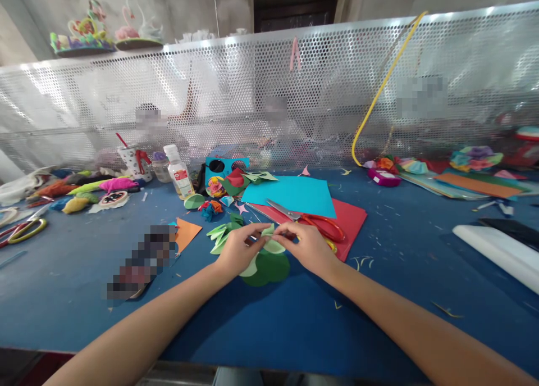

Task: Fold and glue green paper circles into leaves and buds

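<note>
Between the fingertips of my left hand (pixel 242 245) and my right hand (pixel 309 248) is a light green paper piece (pixel 275 245), pinched from both sides. Just below it, dark green paper rounds (pixel 269 271) lie overlapping on the blue table. Beside my left hand rest several folded light green paper pieces (pixel 218 237). Scissors (pixel 324 226) with red and yellow handles lie partly behind my right hand. They rest on red paper (pixel 356 220) and touch a sheet of turquoise paper (pixel 290 192).
A clear bottle (pixel 179 175) and a patterned cup (pixel 135 161) stand at the back left. A phone-like object (pixel 141 262), blurred out, lies left of my arm. Perforated metal panels (pixel 252 105) bound the table's far side. A white bar (pixel 497 254) lies at right.
</note>
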Action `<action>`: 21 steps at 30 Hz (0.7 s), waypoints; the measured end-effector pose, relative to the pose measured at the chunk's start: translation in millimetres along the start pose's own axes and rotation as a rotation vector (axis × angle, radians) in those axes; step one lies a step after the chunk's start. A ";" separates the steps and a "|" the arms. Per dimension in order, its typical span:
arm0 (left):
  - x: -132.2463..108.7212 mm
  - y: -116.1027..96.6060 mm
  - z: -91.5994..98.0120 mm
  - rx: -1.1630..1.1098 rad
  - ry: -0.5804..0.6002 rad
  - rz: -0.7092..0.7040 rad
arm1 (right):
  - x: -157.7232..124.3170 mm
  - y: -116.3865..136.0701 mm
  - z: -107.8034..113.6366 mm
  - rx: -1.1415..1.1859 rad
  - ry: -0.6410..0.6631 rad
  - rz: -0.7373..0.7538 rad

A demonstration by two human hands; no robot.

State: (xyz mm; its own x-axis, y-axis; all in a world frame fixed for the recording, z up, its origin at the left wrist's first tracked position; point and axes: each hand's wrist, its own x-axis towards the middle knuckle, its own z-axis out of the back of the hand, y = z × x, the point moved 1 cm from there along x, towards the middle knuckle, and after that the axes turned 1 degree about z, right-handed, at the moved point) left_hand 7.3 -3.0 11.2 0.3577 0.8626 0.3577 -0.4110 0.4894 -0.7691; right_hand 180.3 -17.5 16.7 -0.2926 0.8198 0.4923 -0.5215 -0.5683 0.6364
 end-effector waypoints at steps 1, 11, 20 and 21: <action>0.3 0.0 0.4 0.014 -0.004 0.000 | -0.1 0.6 0.1 -0.004 0.003 0.007; 0.4 -2.4 0.4 0.007 0.028 -0.068 | 0.4 2.4 2.3 -0.055 -0.046 0.084; 0.7 1.4 -0.4 0.042 0.152 -0.027 | -0.5 -1.5 -1.4 -0.066 0.071 0.033; 0.7 1.3 -0.5 0.045 0.153 -0.020 | -0.6 -1.6 -1.5 -0.071 0.077 0.023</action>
State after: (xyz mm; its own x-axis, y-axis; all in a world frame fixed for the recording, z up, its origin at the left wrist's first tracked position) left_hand 7.4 -1.8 10.2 0.4884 0.8246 0.2854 -0.4384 0.5147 -0.7368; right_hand 180.1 -17.0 14.5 -0.3646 0.8113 0.4570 -0.5684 -0.5827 0.5809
